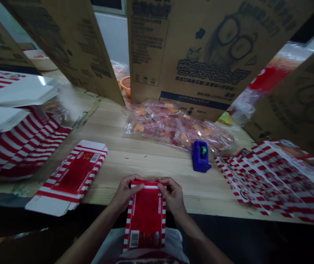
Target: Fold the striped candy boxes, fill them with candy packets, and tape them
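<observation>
Between my two hands is a red carton (146, 218) with red-and-white striped sides and a barcode near its lower end. It leans toward my body at the table's front edge. My left hand (126, 190) grips its upper left corner, thumb on the face. At the upper right corner, my right hand (172, 194) pinches the same carton, thumb near the top flap. Fingers behind the carton are hidden. Beyond my right hand stands a blue tape dispenser (201, 157) with a green core. To the left lies a flat stack of similar striped cartons (74, 176).
Clear packets with orange and red pieces (170, 126) lie before an upright cardboard box (201, 47). Filled striped cartons (286, 179) stand in rows at right. Striped cartons (30, 143) and white-edged stacks (16, 88) fill the left. An orange basket (125, 86) shows behind.
</observation>
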Available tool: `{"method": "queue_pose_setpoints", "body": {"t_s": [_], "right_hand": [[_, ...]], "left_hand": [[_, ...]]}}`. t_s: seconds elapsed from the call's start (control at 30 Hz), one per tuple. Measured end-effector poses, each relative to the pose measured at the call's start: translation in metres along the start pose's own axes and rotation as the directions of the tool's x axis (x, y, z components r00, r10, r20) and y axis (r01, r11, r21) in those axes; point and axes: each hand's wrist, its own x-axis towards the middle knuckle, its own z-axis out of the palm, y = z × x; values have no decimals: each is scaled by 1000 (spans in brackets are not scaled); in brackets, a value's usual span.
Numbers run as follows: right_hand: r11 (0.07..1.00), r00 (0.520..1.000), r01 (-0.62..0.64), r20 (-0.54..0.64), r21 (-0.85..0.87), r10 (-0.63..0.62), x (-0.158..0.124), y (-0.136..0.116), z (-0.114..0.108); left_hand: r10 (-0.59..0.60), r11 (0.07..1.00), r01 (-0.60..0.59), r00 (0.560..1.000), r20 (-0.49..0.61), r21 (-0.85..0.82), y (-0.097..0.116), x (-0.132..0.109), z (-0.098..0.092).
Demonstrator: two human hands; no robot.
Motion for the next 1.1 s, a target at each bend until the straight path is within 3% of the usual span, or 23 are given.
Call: {"method": "queue_pose_setpoints", "body": {"t_s": [0.1, 0.27, 0.4, 0.5, 0.57, 0.63, 0.7, 0.77, 0.83, 0.93, 1.1], "right_hand": [[998, 999, -42, 33, 49, 40, 4, 0, -11], [998, 996, -68, 52, 6, 68, 9, -3, -26], [999, 999, 16, -36, -41, -17, -3, 0, -17], [995, 997, 71, 25, -73, -69, -6, 0, -18], [990, 995, 102, 17, -94, -101, 1, -3, -36], [981, 974, 121, -175, -152, -147, 14, -7, -70], [964, 866, 86, -460, -252, -198, 31, -8, -113], [947, 756, 12, -616, -322, -220, 49, -5, -153], [947, 758, -56, -630, -318, -166, 66, 3, -180], [951, 799, -83, -590, -297, -115, 83, 18, -191], [957, 783, -76, -611, -279, -116, 95, 31, -181]], "left_hand": [[-61, 997, 58, 996, -58, -45, -2, 4, 7], [-34, 998, 30, 996, -78, -50, 5, 6, 13], [-54, 998, 53, 998, -33, -25, 2, 4, 11], [1, 998, 0, 1000, -20, 60, -1, 4, 6], [22, 996, -19, 999, -36, 92, -3, 6, 2], [-14, 996, 18, 999, -48, 86, -4, 7, -1], [-68, 996, 71, 996, -50, 52, -5, 8, -1], [-111, 993, 112, 993, -37, 23, -4, 8, 2], [-125, 992, 125, 992, -22, 23, -1, 9, 7], [-113, 992, 113, 994, -3, 48, 3, 8, 12], [-86, 995, 87, 996, -29, 57, 8, 7, 12]]}}
